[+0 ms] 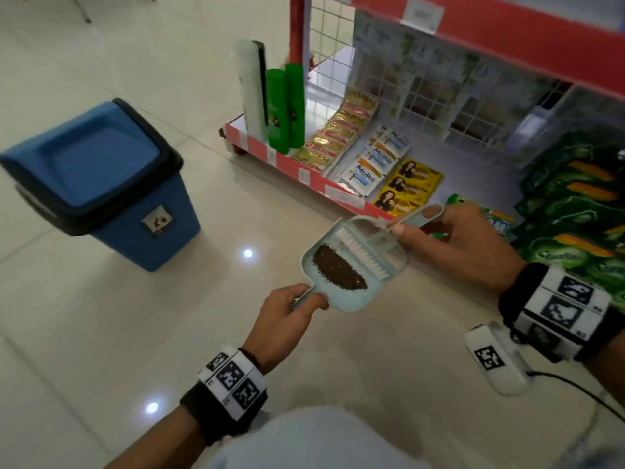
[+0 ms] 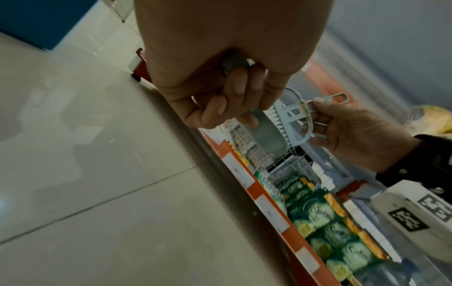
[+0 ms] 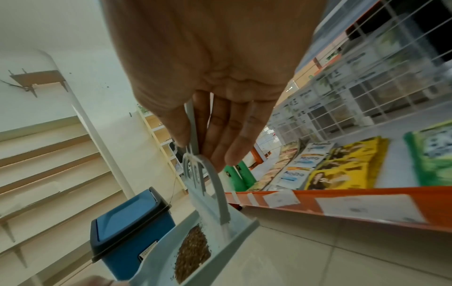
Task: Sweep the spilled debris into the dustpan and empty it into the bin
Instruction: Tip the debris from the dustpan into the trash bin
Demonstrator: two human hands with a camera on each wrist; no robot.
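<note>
Debris [image 1: 339,268] heaped in dustpan [image 1: 351,301], lifted off the floor between both hands. Left hand [image 1: 285,321] clenched around pan handle; right hand [image 1: 455,243] pinching brush [image 1: 363,253] handle, bristles resting inside pan beside the pile. Bin [image 1: 101,184] well apart, ahead and leftward of left hand, nearer that hand than the right, lid down. Pan's long axis slanted across the line toward bin, so likely needing a leftward swing, mouth leading.

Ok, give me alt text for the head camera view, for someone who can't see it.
Two hands hold a pale blue dustpan above a tiled floor: the left hand grips its handle, the right hand pinches a small brush resting in it beside dark debris. A closed blue bin stands to the left, a stocked shop shelf ahead.
</note>
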